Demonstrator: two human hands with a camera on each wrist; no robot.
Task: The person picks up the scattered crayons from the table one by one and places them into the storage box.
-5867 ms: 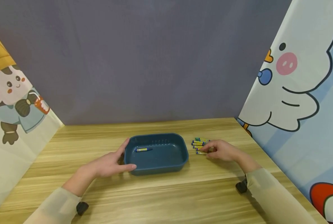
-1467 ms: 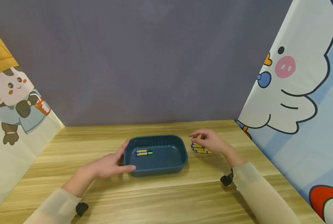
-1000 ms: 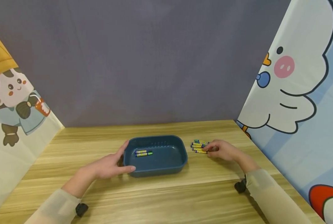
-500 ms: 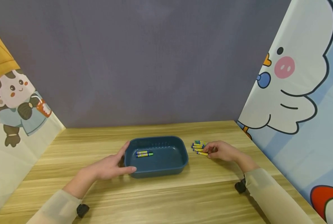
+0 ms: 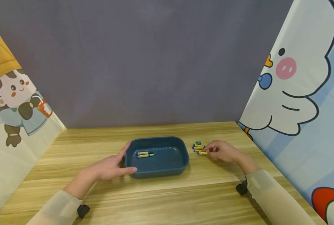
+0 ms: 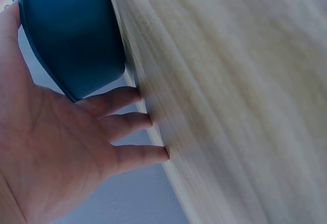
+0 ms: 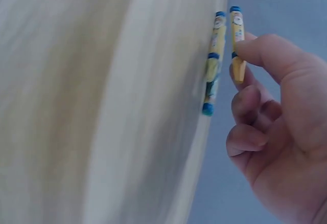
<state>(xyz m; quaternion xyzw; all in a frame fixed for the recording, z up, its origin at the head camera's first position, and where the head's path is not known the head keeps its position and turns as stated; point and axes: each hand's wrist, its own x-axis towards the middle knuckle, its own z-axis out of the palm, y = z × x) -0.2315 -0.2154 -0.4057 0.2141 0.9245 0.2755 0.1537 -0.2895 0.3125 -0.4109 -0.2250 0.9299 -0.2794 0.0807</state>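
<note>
Pinching crayon (image 7: 237, 29), right grip (image 5: 221, 151); long axis sideways, tip seemingly rightward, butt towards tray (image 5: 159, 172); left grip (image 5: 109, 167) spread.

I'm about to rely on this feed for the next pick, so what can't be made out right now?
- Head view: exact count of crayons on the table; the right hand covers some ends.
- Head view: lettering on the two crayons in the tray; too small.
- Left wrist view: the tray's contents; its wall hides them.
- Right wrist view: most of the tray; cut off by the top edge.
</note>
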